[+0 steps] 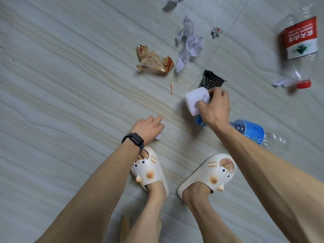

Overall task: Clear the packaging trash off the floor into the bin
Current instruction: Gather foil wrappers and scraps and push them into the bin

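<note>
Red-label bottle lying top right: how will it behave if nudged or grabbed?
The red-label bottle looks empty and clear, so it is probably light. Lying on its side on the smooth floor, it will likely roll if nudged. Its walls look dented near the red cap, so a firm grip may crumple it.

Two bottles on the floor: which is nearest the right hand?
The blue-labelled bottle, just beside the right hand; the red-labelled bottle with red cap lies farther off, upper right.

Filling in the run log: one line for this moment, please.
stage: picking up | right hand: grips white foam block | left hand: over paper scrap, grip unclear | bin: not in view
</note>
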Demonstrator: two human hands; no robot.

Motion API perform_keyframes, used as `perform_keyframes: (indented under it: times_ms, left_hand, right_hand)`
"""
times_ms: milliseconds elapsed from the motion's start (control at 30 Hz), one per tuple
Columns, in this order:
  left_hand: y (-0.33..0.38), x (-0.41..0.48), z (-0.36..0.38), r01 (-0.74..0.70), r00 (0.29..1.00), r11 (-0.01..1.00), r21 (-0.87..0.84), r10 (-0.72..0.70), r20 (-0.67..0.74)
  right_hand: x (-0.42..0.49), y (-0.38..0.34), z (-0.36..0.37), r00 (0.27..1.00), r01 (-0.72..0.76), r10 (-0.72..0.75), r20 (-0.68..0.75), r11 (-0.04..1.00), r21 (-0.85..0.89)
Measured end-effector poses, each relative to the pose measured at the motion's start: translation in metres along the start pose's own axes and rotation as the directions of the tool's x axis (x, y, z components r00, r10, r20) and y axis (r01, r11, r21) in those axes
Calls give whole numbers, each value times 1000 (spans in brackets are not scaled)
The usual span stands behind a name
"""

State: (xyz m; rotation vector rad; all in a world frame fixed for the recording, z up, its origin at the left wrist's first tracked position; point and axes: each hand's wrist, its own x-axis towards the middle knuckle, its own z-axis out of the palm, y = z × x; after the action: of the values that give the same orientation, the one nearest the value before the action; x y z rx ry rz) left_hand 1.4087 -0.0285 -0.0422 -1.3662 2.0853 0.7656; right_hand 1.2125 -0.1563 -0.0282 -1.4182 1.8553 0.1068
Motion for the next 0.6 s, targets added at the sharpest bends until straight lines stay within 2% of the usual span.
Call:
perform_keyframes:
  times_ms: [100, 167, 233, 300, 400, 433, 533, 600]
  left_hand:
    - [-10, 12, -8, 148, 989, 969, -197, -140, 51]
    - [-22, 17, -22, 262, 954, 888, -378, -297, -36]
    - [-38, 24, -41, 293, 910, 828, -479, -396, -127]
    - [-54, 31, -59, 270, 889, 865, -423, -392, -235]
    - [-74, 42, -82, 235, 842, 894, -381, -383, -380]
    - [-80, 50, -89, 229, 856, 908, -350, -360, -372]
    - [-90, 71, -99, 243, 929, 934, -261, -302, -214]
    - [-93, 81, -98, 255, 945, 932, -259, -297, -136]
  right_hand:
    - [5, -5, -3, 999, -17, 19, -32, 998, 65]
    - [9, -11, -8, 995, -88, 95, -42, 987, 134]
    - [15, -17, -14, 982, -166, 181, -52, 962, 217]
    - [18, -22, -21, 974, -195, 219, -61, 944, 265]
    - [18, -27, -30, 994, -99, 107, -31, 979, 181]
    - [20, -28, -34, 999, -44, 46, -18, 991, 128]
    - [25, -31, -41, 993, 108, -108, 50, 994, 0]
    - [29, -33, -45, 986, 155, -154, 69, 988, -9]
